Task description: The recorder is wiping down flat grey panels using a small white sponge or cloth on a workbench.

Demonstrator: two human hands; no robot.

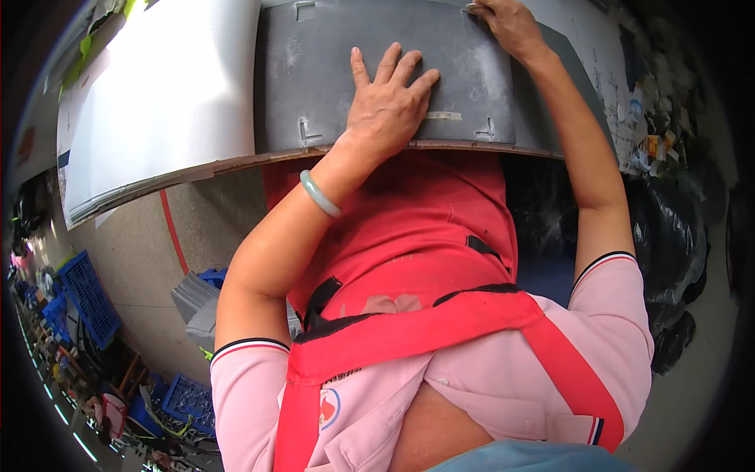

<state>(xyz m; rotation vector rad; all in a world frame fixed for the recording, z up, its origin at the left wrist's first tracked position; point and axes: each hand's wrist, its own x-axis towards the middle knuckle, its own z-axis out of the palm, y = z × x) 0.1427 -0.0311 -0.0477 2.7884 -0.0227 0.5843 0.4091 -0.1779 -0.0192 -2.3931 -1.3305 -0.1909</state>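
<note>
currently, the left hand (391, 102) is lying palm down on a dark grey board (314, 79) at the upper centre of the frame, its fingers spreading wide apart. the right hand (513, 30) is hovering by the board's upper right corner, its fingers curling in and pinching a small pale thing (474, 7), too hidden to make out. a short pale strip (443, 116) is sitting just right of the left wrist. white sheets (165, 102) are filling the upper left, black plastic bags (668, 236) are bunching at the right, and blue crates (89, 299) are standing lower left.
</note>
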